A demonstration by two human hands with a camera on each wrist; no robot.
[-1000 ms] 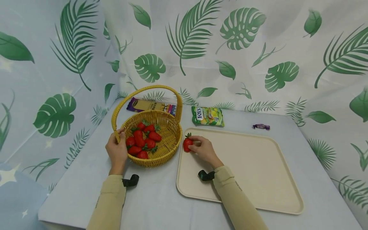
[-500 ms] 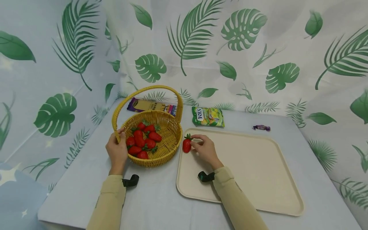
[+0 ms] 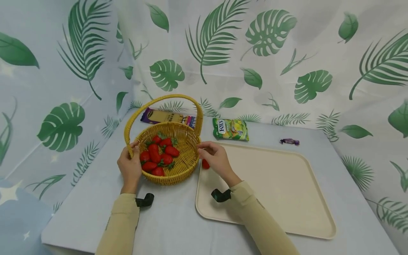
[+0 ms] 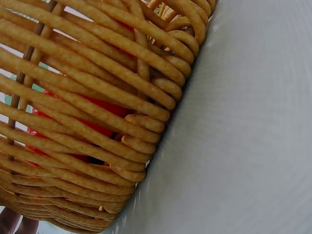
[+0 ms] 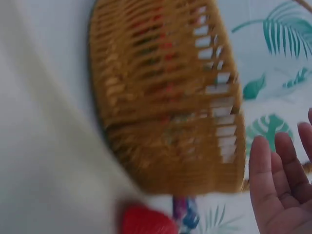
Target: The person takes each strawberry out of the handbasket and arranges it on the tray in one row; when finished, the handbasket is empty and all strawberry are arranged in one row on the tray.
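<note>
A yellow wicker basket [image 3: 169,180] with a tall arched handle stands left of centre, several red strawberries [image 3: 154,154] lying inside. My left hand [image 3: 130,164] grips its left side where the handle meets the rim. Through the weave in the left wrist view, red fruit shows behind the basket wall [image 4: 83,83]. My right hand [image 3: 217,160] hovers by the basket's right rim, its fingers holding nothing. In the right wrist view those fingers [image 5: 261,165] are extended. A single strawberry [image 3: 205,164] lies on the beige tray's left edge, partly hidden behind the right hand.
The beige tray [image 3: 271,184] covers the right half of the table. Behind stand a purple-and-gold packet [image 3: 165,117], partly behind the basket, and a green FOX'S candy bag [image 3: 231,129]. A purple wrapped candy [image 3: 289,141] lies at the back right. Leaf-patterned cloth [image 3: 223,53] hangs behind.
My right hand has let go of the strawberry, leaving it on the tray's left edge, and moved left to the basket's rim. The left hand has stayed put.
</note>
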